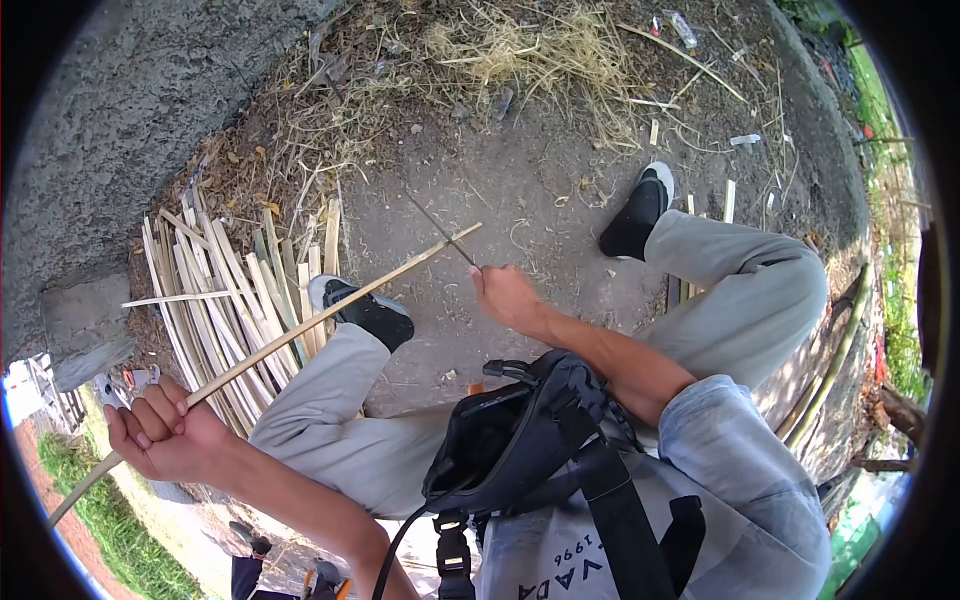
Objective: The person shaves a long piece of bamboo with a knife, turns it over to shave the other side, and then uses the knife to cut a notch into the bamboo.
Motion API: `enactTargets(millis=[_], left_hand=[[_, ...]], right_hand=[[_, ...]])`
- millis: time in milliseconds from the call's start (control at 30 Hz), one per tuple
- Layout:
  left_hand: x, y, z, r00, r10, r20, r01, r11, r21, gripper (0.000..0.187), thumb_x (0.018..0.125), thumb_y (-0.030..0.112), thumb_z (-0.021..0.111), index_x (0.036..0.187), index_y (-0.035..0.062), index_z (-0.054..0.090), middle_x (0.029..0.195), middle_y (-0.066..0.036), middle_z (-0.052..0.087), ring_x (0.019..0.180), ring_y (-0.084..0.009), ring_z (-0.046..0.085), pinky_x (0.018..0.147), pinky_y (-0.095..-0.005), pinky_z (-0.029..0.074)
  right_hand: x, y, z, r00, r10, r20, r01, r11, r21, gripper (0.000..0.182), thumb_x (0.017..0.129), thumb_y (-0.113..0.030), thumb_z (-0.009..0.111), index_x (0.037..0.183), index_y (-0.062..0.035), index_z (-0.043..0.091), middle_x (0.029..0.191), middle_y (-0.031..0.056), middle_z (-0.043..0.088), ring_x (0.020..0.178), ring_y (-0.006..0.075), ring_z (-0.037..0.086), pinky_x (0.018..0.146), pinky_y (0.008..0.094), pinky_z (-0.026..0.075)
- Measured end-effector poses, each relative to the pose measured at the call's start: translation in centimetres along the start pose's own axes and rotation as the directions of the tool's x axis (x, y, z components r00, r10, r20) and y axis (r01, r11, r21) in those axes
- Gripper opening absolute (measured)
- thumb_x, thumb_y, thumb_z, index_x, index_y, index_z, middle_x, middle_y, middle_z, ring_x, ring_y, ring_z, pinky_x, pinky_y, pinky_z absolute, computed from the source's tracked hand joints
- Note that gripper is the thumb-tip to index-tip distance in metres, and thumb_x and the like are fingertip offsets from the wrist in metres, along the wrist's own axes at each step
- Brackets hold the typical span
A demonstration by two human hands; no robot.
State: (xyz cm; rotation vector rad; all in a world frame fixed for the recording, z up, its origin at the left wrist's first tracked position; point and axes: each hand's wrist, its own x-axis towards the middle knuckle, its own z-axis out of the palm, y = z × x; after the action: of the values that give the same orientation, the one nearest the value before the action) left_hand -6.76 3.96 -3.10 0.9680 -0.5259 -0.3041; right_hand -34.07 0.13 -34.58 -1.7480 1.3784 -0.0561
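Observation:
A long, thin bamboo strip [330, 312] runs diagonally from the lower left up to the middle of the view. My left hand [165, 430] is wrapped round it near its lower end. My right hand [508, 297] is closed on the end of a thin dark blade [435, 216]; its handle is hidden in the fist. The blade crosses the strip close to the strip's upper end. Beside my left foot lies a pile of split bamboo strips [225, 290] on the ground.
Dry shavings [530, 50] litter the ground ahead. A rough grey wall [130, 110] stands at upper left. An open black bag [500, 430] hangs at my waist. Green poles [835, 360] lie at right. Part of another person [245, 575] shows at bottom left.

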Motion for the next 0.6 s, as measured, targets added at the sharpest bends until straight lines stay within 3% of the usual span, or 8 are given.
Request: enactTargets(millis=[133,233,333,433,600], left_hand=[[0.1,-0.5,0.1,0.996,0.023,-0.085,-0.020,0.999,0.045,0.046,0.093,0.012,0.050,0.056,0.0199,0.024,0.044,0.004,0.013,0.040,-0.0096,0.010,0.043,-0.0266,0.020],[0.0,-0.7,1.0,0.980,0.092,-0.176,-0.073,0.991,0.109,0.045,0.092,0.012,0.051,0.057,0.0188,0.023,0.046,0.003,0.013,0.041,-0.0098,0.009,0.043,-0.0268,0.019],[-1.0,-1.2,2.6,0.948,0.186,-0.260,-0.125,0.964,0.234,0.045,0.091,0.012,0.052,0.058,0.0188,0.023,0.047,0.003,0.013,0.042,-0.0097,0.010,0.044,-0.0261,0.018],[0.0,-1.3,1.1,0.950,0.163,-0.266,-0.108,0.972,0.208,0.043,0.090,0.012,0.053,0.059,0.0178,0.024,0.048,0.003,0.015,0.043,-0.0096,0.012,0.045,-0.0266,0.018],[0.6,-1.3,-0.1,0.927,0.177,-0.332,-0.102,0.967,0.233,0.035,0.090,0.012,0.053,0.064,0.0149,0.030,0.050,0.003,0.017,0.044,-0.0098,0.015,0.046,-0.0273,0.022]], right_hand=[[0.3,-0.2,2.0,0.999,-0.026,-0.019,0.025,0.999,-0.035,0.041,0.098,-0.032,0.042,0.095,0.0031,0.063,0.078,0.0296,0.063,0.076,0.0483,0.063,0.074,0.0550,0.051],[1.9,2.8,2.2,0.996,0.043,-0.078,-0.045,0.999,-0.027,0.041,0.098,-0.032,0.041,0.096,0.0030,0.063,0.079,0.0301,0.063,0.079,0.0489,0.063,0.075,0.0556,0.050],[1.2,0.3,0.6,0.994,0.093,0.051,-0.096,0.994,0.051,0.039,0.098,-0.030,0.040,0.101,0.0020,0.062,0.083,0.0295,0.064,0.084,0.0478,0.063,0.078,0.0541,0.051],[0.5,-0.7,1.6,1.000,0.011,0.018,-0.011,1.000,-0.005,0.039,0.098,-0.030,0.041,0.099,0.0018,0.063,0.087,0.0290,0.064,0.087,0.0458,0.063,0.079,0.0536,0.050],[2.9,1.2,2.0,0.994,0.028,-0.102,-0.027,1.000,0.015,0.038,0.097,-0.030,0.044,0.094,0.0022,0.063,0.080,0.0290,0.064,0.081,0.0460,0.064,0.075,0.0540,0.051]])
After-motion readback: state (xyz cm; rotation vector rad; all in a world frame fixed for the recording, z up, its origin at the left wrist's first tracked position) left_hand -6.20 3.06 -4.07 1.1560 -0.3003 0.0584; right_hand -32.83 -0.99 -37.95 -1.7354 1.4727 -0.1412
